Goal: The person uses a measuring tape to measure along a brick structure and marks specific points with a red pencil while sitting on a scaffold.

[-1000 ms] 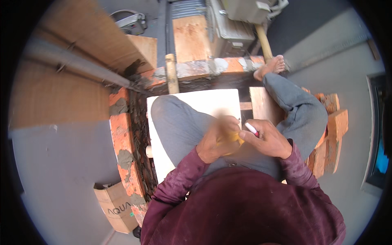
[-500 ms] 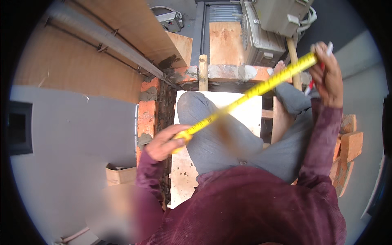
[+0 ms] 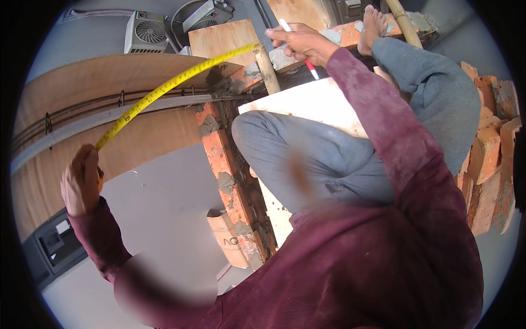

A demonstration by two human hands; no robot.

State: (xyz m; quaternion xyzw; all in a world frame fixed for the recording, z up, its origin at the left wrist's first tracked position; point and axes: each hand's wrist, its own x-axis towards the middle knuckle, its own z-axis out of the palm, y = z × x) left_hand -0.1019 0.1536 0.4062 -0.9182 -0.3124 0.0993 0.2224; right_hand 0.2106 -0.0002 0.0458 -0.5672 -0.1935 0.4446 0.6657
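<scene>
My left hand (image 3: 82, 181) is closed round a tape measure at the far left; its case mostly hides behind the fingers. From it the yellow tape blade (image 3: 170, 86) bows up to the right, over the plywood and the metal rail. The blade's end lies by the top of a bamboo post (image 3: 267, 70), just short of my right fingertips. My right hand (image 3: 309, 45) grips a red and white pen (image 3: 312, 69) above the white board (image 3: 307, 104). Whether those fingertips also touch the blade, I cannot tell.
A mortared brick wall (image 3: 222, 164) runs beside my bent leg. Plywood sheets (image 3: 150, 153) and a metal rail (image 3: 66, 130) stand at left. Loose bricks (image 3: 487, 159) are stacked at right. Air-conditioner units (image 3: 147, 34) sit beyond, with a cardboard box (image 3: 227, 238) below the wall.
The view has turned. My left hand has swung out to the left with the tape case. My right hand has moved left, from the right side to near the bamboo post, still with the pen.
</scene>
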